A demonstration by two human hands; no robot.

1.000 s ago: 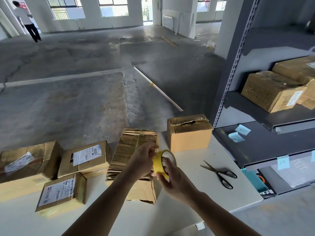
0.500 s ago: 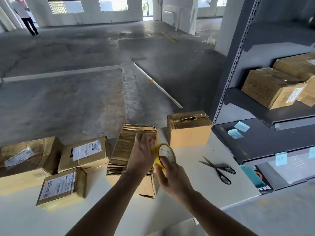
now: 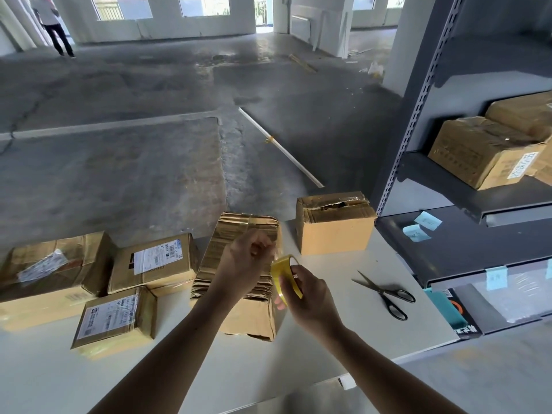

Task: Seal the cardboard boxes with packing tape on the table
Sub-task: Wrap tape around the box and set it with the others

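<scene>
White table (image 3: 373, 333) fills the near view. Above it the right hand (image 3: 310, 303) grips a yellow tape roll (image 3: 285, 274). The left hand (image 3: 245, 261), fingers curled, sits just beside the roll; whether it pinches the tape's end I cannot tell. Both hover over a crumpled box (image 3: 254, 318). Scissors (image 3: 385, 291) lie to the right and three labelled boxes (image 3: 152, 264) to the left. Another box (image 3: 334, 234) stands farther back, near a grey shelf (image 3: 478, 249).

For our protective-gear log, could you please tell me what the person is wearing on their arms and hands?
Nothing that shows. The left hand and right hand are gloveless. The left forearm and right forearm are bare to the frame's edge, with no sleeve, watch or band in view.
</scene>
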